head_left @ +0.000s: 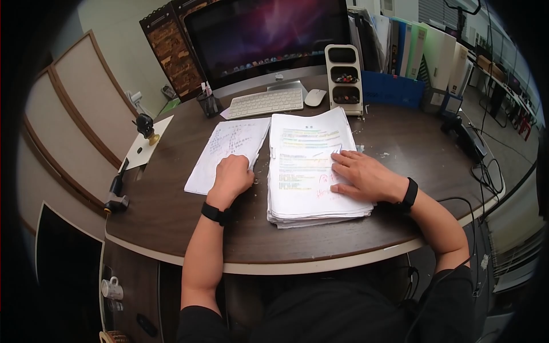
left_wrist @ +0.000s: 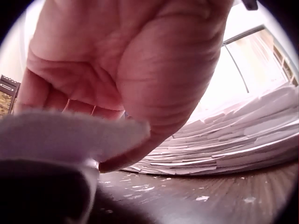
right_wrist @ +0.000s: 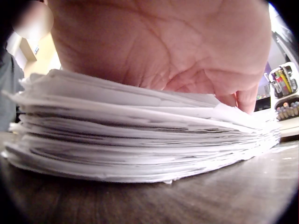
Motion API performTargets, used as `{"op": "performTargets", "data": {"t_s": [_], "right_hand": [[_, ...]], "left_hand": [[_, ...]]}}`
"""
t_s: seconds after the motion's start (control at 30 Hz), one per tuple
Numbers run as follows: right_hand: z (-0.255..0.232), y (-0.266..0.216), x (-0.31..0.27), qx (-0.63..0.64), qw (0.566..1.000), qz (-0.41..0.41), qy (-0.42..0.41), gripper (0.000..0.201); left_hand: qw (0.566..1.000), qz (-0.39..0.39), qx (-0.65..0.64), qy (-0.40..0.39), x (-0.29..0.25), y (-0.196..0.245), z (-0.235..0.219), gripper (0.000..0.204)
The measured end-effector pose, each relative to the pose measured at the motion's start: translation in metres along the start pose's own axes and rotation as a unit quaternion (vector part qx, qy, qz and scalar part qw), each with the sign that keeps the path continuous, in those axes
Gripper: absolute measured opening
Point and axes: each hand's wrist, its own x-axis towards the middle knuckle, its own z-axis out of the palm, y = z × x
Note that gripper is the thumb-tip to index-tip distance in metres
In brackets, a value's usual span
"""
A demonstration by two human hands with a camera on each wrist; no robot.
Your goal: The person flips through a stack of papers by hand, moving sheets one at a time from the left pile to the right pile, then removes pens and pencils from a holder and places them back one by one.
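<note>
A thick stack of printed papers [head_left: 291, 197], with yellow highlighting and red handwriting on its top sheet, lies at the middle of the desk. My right hand [head_left: 366, 176] rests on its right side, palm down with fingers spread. Layered sheet edges [right_wrist: 135, 126] show below that palm in the right wrist view. To the left lies a lower stack of handwritten papers [head_left: 201, 171]. Over its right edge my left hand [head_left: 233, 174] has its fingers curled, gripping the papers' edge with the thumb low. A blurred paper corner [left_wrist: 74, 135] hides the left fingertips in the left wrist view.
Behind the papers stand a keyboard [head_left: 266, 104], a mouse [head_left: 315, 98], a monitor [head_left: 263, 40] and a beige holder [head_left: 345, 103]. A pen cup [head_left: 209, 105] is at left. Paper scraps [left_wrist: 142, 188] lie on the desk between the stacks. Cables and a telephone [head_left: 466, 137] sit at right.
</note>
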Motion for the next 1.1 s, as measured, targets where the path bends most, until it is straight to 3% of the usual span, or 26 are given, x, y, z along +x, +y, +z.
{"op": "performTargets", "data": {"t_s": [0.5, 0.93, 1.03, 1.1], "right_hand": [[0.001, -0.001, 0.0, -0.004, 1.0, -0.006, 0.019, 0.052], [-0.001, -0.002, 0.0, 0.0, 1.0, -0.002, 0.012, 0.053], [0.0, -0.001, 0.0, -0.004, 1.0, -0.006, 0.013, 0.053], [0.0, 0.0, 0.0, -0.003, 1.0, -0.006, 0.012, 0.053]], "left_hand": [[0.998, -0.044, -0.037, 0.0, 0.004, -0.007, -0.002, 0.022], [0.999, -0.037, -0.006, 0.02, 0.004, -0.014, 0.007, 0.014], [0.998, -0.032, 0.038, 0.046, 0.005, -0.014, 0.005, 0.012], [0.982, -0.097, 0.051, 0.155, 0.006, -0.008, -0.011, 0.024]]}}
